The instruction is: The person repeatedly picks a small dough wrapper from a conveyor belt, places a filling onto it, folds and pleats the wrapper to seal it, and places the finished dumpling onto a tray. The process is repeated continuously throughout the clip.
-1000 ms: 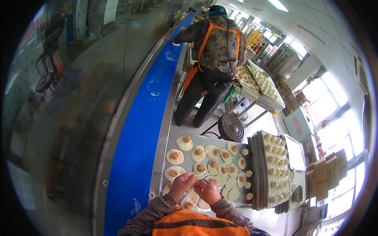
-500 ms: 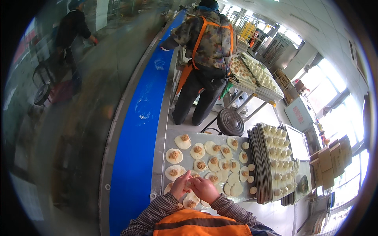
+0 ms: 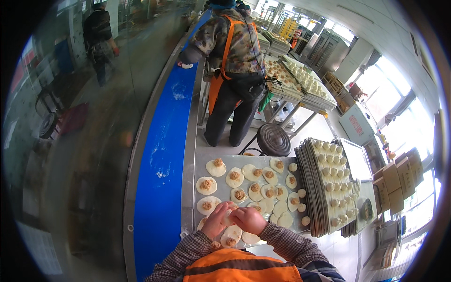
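Close in front of me, both hands work on a filled bun (image 3: 228, 218), whose pale dough is mostly hidden by my fingers. My left hand (image 3: 216, 222) cups it from the left, fingers wrapped round it. From the right, my right hand (image 3: 250, 220) pinches at its edge. Beneath and around them, a metal worktable (image 3: 203, 162) holds flat dough rounds topped with brown filling, such as a dough round (image 3: 206, 185) at the left. Bare dough rounds (image 3: 284, 219) overlap to the right of my hands. Small dough balls (image 3: 302, 207) line the table's right side.
A blue conveyor belt (image 3: 162, 188) runs along my left. Stacked trays (image 3: 312, 188) stand to the right, with shaped buns (image 3: 334, 187) on top. Ahead, a co-worker (image 3: 235, 56) in an orange apron stands at the belt, near a round stool (image 3: 273, 139). Cardboard boxes (image 3: 399, 181) are at far right.
My hands have shifted slightly, with the right hand's fingers more curled at the bun. The co-worker ahead now has a pale dough piece at the hand over the belt. The view has tilted a little.
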The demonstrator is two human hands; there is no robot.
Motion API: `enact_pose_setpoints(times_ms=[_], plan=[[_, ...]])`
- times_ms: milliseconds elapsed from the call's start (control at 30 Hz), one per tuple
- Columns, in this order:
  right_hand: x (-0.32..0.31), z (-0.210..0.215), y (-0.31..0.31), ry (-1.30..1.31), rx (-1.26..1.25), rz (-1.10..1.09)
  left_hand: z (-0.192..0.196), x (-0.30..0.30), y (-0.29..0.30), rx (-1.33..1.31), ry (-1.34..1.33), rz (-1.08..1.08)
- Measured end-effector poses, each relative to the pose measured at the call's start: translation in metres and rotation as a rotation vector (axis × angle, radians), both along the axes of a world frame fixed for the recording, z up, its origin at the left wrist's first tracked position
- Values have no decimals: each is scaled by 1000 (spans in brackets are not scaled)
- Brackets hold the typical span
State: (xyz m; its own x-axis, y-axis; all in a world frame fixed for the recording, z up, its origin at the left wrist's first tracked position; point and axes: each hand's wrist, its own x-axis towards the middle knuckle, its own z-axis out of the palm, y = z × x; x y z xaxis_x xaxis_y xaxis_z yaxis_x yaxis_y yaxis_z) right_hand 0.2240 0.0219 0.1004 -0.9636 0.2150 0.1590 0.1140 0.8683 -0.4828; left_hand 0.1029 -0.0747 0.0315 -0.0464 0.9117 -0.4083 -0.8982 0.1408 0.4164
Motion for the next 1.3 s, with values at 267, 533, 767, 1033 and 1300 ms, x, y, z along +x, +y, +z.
enact_pose_setpoints(times_ms=[267, 533, 767, 1033, 1300], plan=[[-15, -9, -16, 20, -141, -174, -37, -17, 1, 80, 97, -119], [-5, -11, -14, 21, -355, -356, -4, -12, -4, -24, -62, -92], [4, 8, -3, -25, -361, -173, -5, -17, -7, -3, -67, -245], [4, -2, -9, -107, 10, -68, -32, 0, -3, -34, -206, -296], [23, 24, -13, -155, -464, -381, -25, 21, 29, -103, 97, 28]])
